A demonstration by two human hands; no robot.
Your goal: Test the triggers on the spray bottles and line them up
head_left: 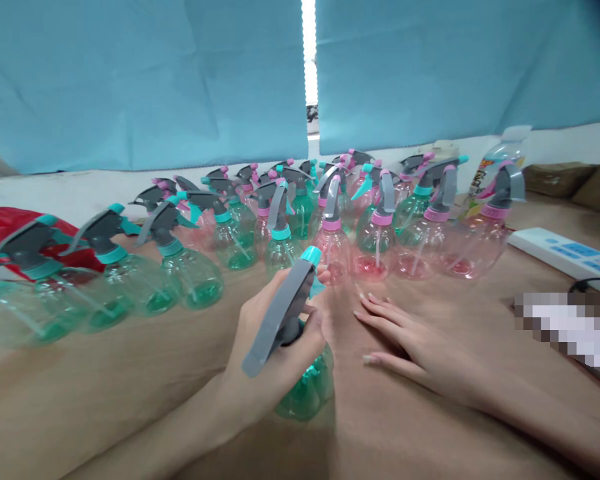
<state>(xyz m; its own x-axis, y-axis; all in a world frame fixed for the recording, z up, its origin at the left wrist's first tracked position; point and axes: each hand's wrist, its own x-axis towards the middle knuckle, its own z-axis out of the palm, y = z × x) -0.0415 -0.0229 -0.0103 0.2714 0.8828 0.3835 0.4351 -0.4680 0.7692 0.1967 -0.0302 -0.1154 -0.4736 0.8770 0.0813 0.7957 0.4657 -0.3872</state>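
My left hand (260, 353) is wrapped round the neck of a green spray bottle (307, 393) with a grey trigger head and a turquoise nozzle. This bottle is in the middle foreground, its head tilted up and away to the right. Flat on the brown tabletop (380, 427) lies my right hand (415, 340), fingers stretched out and holding nothing. Just beyond its fingertips stand pink spray bottles, the closest a clear pink one (373, 257) with a pink collar. Left of my left hand is a row of green spray bottles, one (193, 277) nearest.
Several more spray bottles (300, 207) crowd the back of the table. A red bag (20, 230) lies far left. At right are a labelled drink bottle (497, 167), a white power strip (560, 250) and a blurred-out object (580, 333). Blue curtains (155, 80) hang behind.
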